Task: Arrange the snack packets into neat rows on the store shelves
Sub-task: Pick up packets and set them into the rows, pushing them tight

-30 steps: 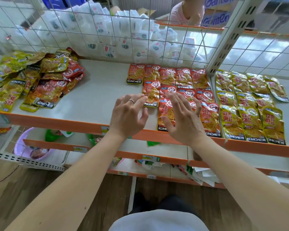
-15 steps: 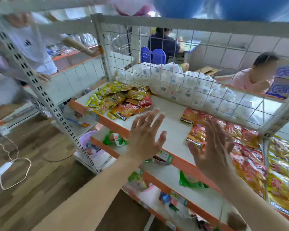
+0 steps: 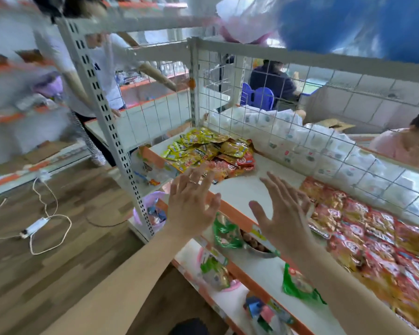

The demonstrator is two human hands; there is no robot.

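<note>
A loose heap of yellow and red snack packets point(image 3: 208, 151) lies at the far left end of the white shelf point(image 3: 247, 187). Neat rows of red snack packets point(image 3: 363, 228) cover the shelf's right part. My left hand point(image 3: 191, 204), a ring on one finger, hovers with spread fingers over the shelf's orange front edge, just short of the heap. My right hand point(image 3: 281, 213) hovers open over the bare middle of the shelf, left of the rows. Neither hand holds anything.
A wire mesh back point(image 3: 300, 131) fences the shelf, with white packs point(image 3: 324, 146) behind it. Lower shelves point(image 3: 264, 274) hold green bags and a bowl. A perforated upright post point(image 3: 107, 122) stands at left. A cable point(image 3: 46, 226) lies on the wooden floor. People stand and sit behind.
The view has swung left from the arranged rows toward the loose heap. Both hands lifted off the red packets and moved left, open, toward the heap.
</note>
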